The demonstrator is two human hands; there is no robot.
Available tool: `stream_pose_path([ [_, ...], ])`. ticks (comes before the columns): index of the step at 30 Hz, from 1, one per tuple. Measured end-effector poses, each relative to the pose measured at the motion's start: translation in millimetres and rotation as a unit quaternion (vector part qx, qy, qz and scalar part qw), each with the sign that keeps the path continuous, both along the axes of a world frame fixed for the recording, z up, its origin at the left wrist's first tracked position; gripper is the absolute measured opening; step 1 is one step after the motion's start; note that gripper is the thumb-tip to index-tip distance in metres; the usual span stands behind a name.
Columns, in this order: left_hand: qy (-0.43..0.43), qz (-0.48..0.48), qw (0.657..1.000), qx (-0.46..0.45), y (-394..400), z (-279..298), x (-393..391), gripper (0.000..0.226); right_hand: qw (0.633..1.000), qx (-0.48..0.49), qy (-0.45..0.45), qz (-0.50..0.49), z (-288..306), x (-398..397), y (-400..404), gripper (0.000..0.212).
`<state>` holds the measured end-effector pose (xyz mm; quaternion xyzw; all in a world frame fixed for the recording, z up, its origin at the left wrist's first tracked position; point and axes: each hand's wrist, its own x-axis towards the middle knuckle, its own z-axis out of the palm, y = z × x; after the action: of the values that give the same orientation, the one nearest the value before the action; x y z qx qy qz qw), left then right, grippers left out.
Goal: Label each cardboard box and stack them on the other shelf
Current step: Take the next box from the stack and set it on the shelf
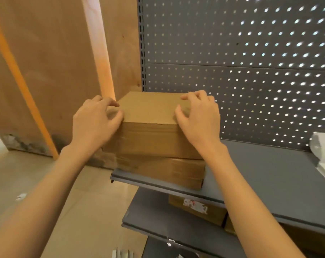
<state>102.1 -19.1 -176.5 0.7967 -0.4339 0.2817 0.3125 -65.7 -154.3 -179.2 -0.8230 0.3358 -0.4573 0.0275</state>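
While both hands hold the top box (pixel 150 108) from either side, the stack on the grey shelf (pixel 266 174) stands two boxes high. The left hand (pixel 94 123) curls its grip round the box's left edge, thumb against the near corner and fingers bent over the top; the right hand (pixel 199 118) does the same on the right edge, fingers hooked over the top and thumb on the near corner. Between the two grips the top box sits flat on the lower box (pixel 161 172), which lies directly beneath the hands at the shelf's left end, its front face close to the shelf lip. No label shows on the top or front of either box in the stack, though other faces are hidden, so it cannot be told whether they have been labelled. Below the right forearm, on the lower shelf (pixel 148 216), another box (pixel 197 209) carries a worn white and red sticker, with what looks like one more box just to its right. Judging by this, stacking is under way with at least two boxes placed, and the boxes below may be waiting their turn. Behind the hands rises a perforated back panel (pixel 251 71).
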Motion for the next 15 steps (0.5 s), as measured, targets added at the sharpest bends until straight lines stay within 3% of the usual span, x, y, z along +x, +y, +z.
stream_pose_path([
  [3, 0.118, -0.039, 0.992, -0.030, -8, -7, 10, 0.028, 0.997, 0.076, -0.021, -0.010, 2, -6, 1, 0.031],
  [6, 0.261, -0.089, 0.959, -0.070, -13, -12, 18, 0.035, 0.983, 0.167, -0.067, 0.023, 2, -12, -1, 0.037],
  [10, 0.412, -0.127, 0.890, -0.146, -16, -16, 20, 0.056, 0.944, 0.293, -0.136, 0.068, -3, -21, -4, 0.052],
  [15, 0.560, -0.175, 0.780, -0.219, -15, -17, 18, 0.034, 0.861, 0.442, -0.232, 0.096, -10, -23, 1, 0.072],
])
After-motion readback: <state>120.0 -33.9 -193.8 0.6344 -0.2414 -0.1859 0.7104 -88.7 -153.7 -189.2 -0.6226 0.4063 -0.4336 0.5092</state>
